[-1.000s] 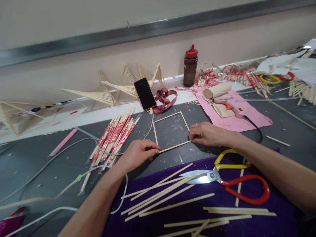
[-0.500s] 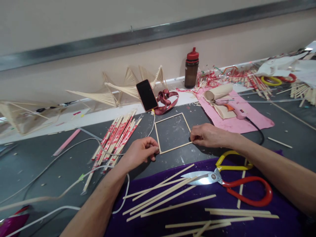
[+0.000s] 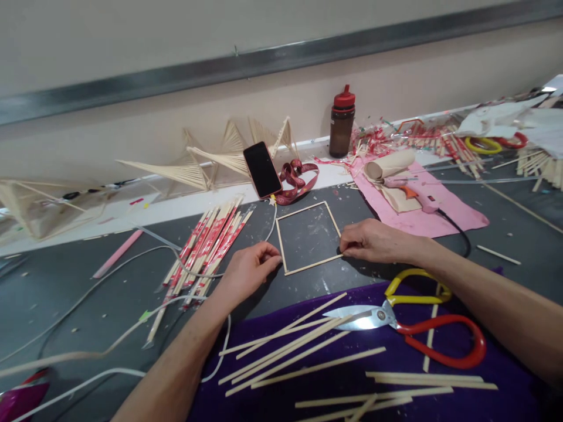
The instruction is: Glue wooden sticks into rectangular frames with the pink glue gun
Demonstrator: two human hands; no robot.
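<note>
A square frame of thin wooden sticks (image 3: 311, 265) lies flat on the grey tabletop between my hands. My right hand (image 3: 367, 241) pinches its near right corner; the fingertips partly hide that corner. Beside the left stick, close to the near left corner, rests my left hand (image 3: 251, 266), fingers curled in and thumb against them, with nothing visible in them. Loose wooden sticks (image 3: 319, 367) are spread over the purple cloth (image 3: 272, 410) in front of me. Large scissors (image 3: 382, 315) with a yellow and a red handle lie there too, blades over some stick ends.
Wrapped chopsticks (image 3: 206, 246) and white cables (image 3: 109, 349) lie left. A phone (image 3: 262, 170) with a red lanyard (image 3: 294, 180) leans behind the frame, near stick models (image 3: 171, 171). A brown bottle (image 3: 342, 129) stands behind; a pink glue gun (image 3: 422, 196) rests on pink cloth (image 3: 461, 218).
My left fingers have drawn slightly back and left from the frame's near left corner. My right hand stays at its corner, and the frame lies almost as before.
</note>
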